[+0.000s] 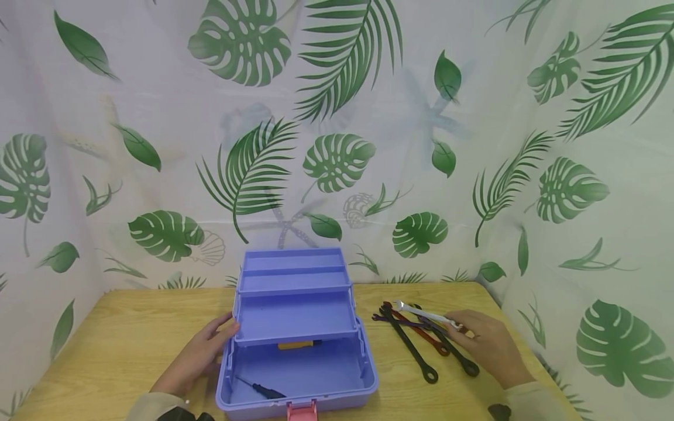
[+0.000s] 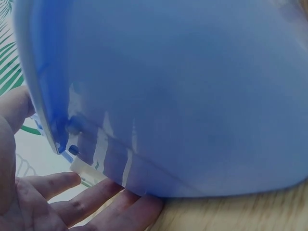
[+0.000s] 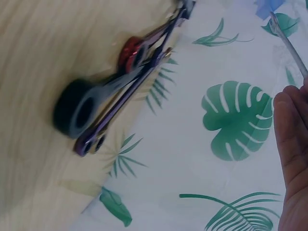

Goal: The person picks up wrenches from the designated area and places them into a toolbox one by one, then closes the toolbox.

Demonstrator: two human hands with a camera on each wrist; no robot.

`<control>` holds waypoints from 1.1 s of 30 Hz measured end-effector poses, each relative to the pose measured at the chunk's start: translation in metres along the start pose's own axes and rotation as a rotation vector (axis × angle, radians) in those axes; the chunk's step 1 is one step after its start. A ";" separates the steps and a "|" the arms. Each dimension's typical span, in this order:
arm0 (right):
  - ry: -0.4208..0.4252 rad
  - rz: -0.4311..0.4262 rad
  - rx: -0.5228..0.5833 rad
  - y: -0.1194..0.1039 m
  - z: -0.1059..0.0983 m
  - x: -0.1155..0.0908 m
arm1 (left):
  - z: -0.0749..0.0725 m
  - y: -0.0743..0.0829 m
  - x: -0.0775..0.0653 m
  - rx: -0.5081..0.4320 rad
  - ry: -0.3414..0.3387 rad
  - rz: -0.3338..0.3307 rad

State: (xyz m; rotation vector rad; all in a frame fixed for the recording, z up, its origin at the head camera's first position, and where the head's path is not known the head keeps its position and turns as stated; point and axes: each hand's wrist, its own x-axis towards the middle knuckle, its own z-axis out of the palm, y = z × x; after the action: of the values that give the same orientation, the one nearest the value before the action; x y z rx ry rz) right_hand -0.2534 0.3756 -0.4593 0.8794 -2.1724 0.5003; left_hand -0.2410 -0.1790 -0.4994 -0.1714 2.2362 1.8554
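Note:
A purple-blue toolbox (image 1: 337, 403) stands with its tiered trays (image 1: 295, 316) raised. My left hand (image 1: 202, 351) touches its left side, the thumb by the tray edge; in the left wrist view the fairly straight fingers (image 2: 91, 202) lie against the box wall. To the right of the box, my right hand (image 1: 489, 345) pinches a silver wrench (image 1: 423, 312) by one end. That wrench is held above several other wrenches, including a black wrench (image 1: 404, 339), a red wrench (image 1: 436, 344) and a purple wrench (image 1: 380, 318).
Inside the box's lower compartment lie a dark-handled screwdriver (image 1: 267, 391) and a yellow-handled tool (image 1: 295, 345), partly hidden by the tray. A pink latch (image 1: 302, 411) is on the box's front. Behind the wooden table (image 1: 142, 327) hangs a leaf-patterned sheet (image 1: 368, 245).

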 end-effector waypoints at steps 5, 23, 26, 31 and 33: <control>0.032 -0.020 0.056 -0.011 0.004 0.012 | -0.001 -0.002 0.001 0.010 -0.002 0.012; 0.058 -0.072 0.169 -0.040 0.033 0.042 | -0.004 -0.002 -0.002 0.076 -0.044 0.021; 0.047 -0.064 0.191 -0.044 0.040 0.046 | -0.003 -0.001 -0.002 0.087 -0.042 0.018; 0.043 -0.060 0.221 -0.050 0.053 0.055 | -0.003 -0.001 -0.002 0.062 -0.047 0.022; 0.044 -0.068 0.249 -0.053 0.059 0.060 | -0.002 -0.002 -0.001 0.044 -0.046 0.029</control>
State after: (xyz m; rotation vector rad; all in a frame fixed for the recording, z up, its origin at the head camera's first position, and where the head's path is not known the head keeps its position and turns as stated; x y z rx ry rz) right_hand -0.2740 0.2787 -0.4489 1.0621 -2.0616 0.7607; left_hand -0.2396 -0.1818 -0.5002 -0.0878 2.2581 1.8040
